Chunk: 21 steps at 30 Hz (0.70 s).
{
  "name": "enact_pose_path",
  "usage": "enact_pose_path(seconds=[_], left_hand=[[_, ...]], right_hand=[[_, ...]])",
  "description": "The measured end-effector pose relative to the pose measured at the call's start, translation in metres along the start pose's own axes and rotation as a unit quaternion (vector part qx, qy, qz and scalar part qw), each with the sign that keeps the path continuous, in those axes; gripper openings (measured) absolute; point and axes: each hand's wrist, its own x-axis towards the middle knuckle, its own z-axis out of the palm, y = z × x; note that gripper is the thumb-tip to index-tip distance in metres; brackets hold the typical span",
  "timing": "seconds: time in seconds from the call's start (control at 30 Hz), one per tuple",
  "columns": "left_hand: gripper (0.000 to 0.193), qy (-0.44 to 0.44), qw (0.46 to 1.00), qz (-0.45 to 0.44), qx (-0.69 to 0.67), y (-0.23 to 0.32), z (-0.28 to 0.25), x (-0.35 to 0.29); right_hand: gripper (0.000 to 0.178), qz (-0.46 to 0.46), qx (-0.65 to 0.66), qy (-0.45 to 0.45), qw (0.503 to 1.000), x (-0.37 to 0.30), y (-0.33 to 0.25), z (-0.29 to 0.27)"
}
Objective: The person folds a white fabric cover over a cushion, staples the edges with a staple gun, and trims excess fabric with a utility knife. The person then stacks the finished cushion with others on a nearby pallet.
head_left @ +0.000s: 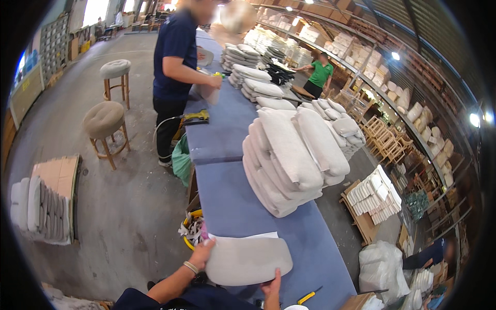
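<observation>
A light grey upholstered pad point(249, 262) with rounded corners is held over the near end of the blue-grey table. My left hand point(202, 252) grips its left end, thumb on top. My right hand point(272, 285) is closed on its lower right edge, with the fingers partly hidden beneath. Along the pad's far edge shows a strip of white material point(263, 235). On the table to the right lies a yellow-handled tool point(307, 297) with a thin dark shaft. Farther up stands a tall stack of similar pale pads point(284, 155).
The long table point(222, 188) runs away from me. A yellow-rimmed bin of scraps point(194, 230) stands by its left edge. A co-worker in dark blue point(176, 57) works farther along, near a yellow staple gun point(197, 118). Two round stools point(105, 120) and a pallet of pads point(44, 206) are left.
</observation>
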Motion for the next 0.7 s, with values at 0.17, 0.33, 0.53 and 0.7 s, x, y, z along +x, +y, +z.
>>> enact_pose_path(seconds=[0.17,0.33,0.53,0.7], left_hand=[[0.046,0.116,0.903,0.394,0.128,0.077,-0.110,-0.057],[0.039,0.068,0.494,0.859,0.114,0.217,-0.099,-0.397],[0.038,0.240,0.187,0.931,0.202,0.170,-0.154,-0.543],[0.036,0.379,0.114,0.880,0.263,0.120,-0.181,-0.622]], right_hand=[[0.039,0.059,0.059,0.019,0.996,-0.053,0.113,0.092],[0.058,-0.006,-0.097,-0.053,0.994,-0.077,0.167,0.136],[0.064,-0.107,-0.399,-0.159,0.896,-0.101,0.189,0.154],[0.065,-0.044,-0.460,-0.234,0.855,-0.158,0.249,0.218]])
